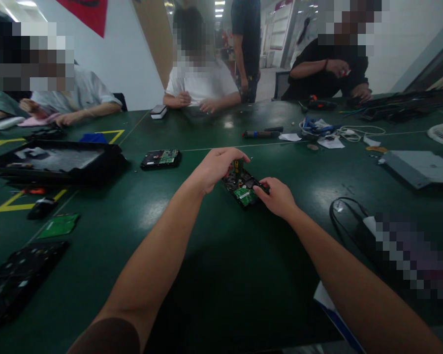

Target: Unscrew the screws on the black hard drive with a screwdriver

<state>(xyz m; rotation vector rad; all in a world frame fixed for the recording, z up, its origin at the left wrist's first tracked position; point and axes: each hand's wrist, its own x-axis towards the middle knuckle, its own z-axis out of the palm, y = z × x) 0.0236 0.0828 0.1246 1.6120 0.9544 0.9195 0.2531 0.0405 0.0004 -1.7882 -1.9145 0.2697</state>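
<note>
A black hard drive with a green circuit board [245, 195] lies on the table in front of me. Over its far end my left hand [221, 166] is closed around the top of an upright screwdriver [238, 168], whose dark handle carries yellow marks. The screwdriver's tip is too small to make out. My right hand [276, 195] grips the near right edge of the drive, thumb on top by the board.
Another hard drive [161, 160] lies to the left, near a black tray [55, 162]. A loose green board [60, 225] and a black casing [22, 280] are at the near left. Tangled cables [317, 127] and a grey metal box [421, 168] sit right. Several people work across the table.
</note>
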